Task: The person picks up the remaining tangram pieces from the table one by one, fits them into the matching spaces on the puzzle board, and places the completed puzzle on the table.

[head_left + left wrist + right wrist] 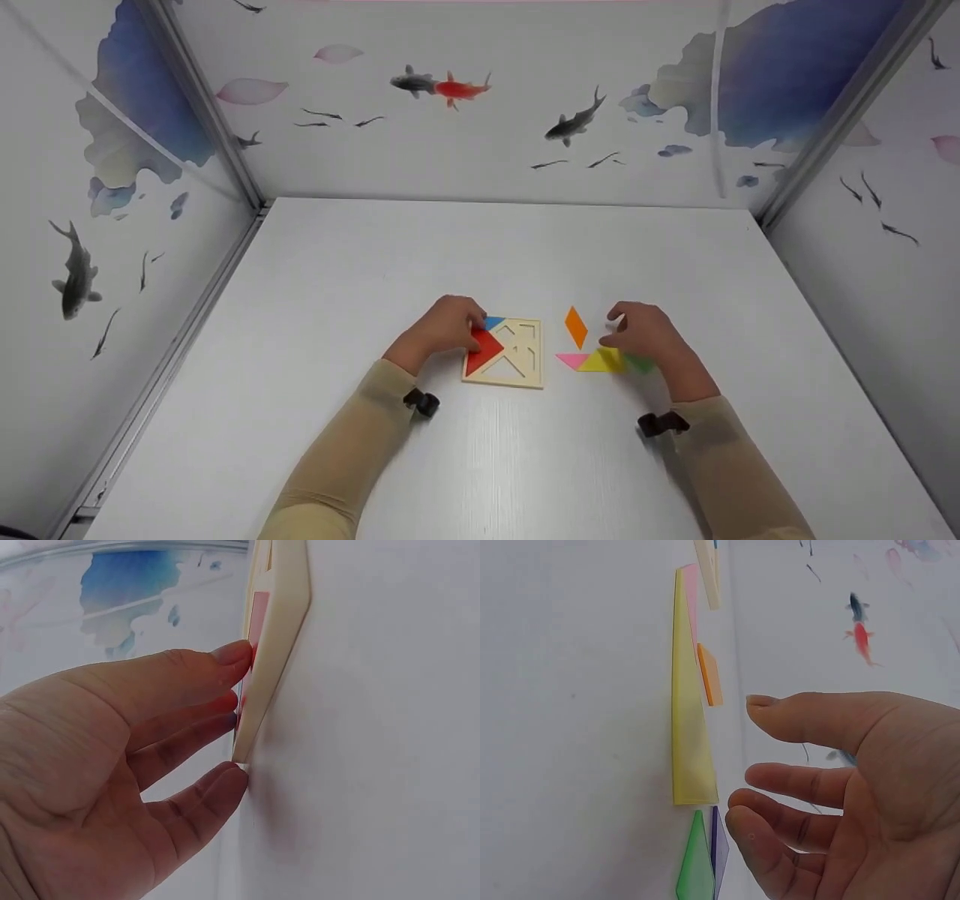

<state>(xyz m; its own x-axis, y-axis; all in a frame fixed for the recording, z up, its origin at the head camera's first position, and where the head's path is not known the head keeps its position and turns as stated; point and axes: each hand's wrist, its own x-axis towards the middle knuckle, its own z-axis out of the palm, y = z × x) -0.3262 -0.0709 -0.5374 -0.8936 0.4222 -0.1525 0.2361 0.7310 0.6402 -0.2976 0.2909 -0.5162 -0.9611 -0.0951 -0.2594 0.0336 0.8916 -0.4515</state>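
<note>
A square wooden tangram tray (531, 375) lies on the table, with a large red triangle (484, 357) and a blue piece (494, 322) set in its left part. My left hand (444, 326) is at the tray's left side; its thumb presses the red triangle and other fingertips touch the tray's edge, as the left wrist view shows. My right hand (649, 330) hovers empty, with thumb and fingers apart, over the loose pieces. Those are a yellow triangle (598, 362), a pink triangle (572, 361), an orange parallelogram (576, 328), a green piece (639, 364) and a purple piece (721, 851).
The white table (480, 255) is bordered by a back panel (480, 157) and side panels printed with fish and blue shapes. Bare slots show in the tray's right and lower parts. Black wrist straps (663, 424) sit on both sleeves.
</note>
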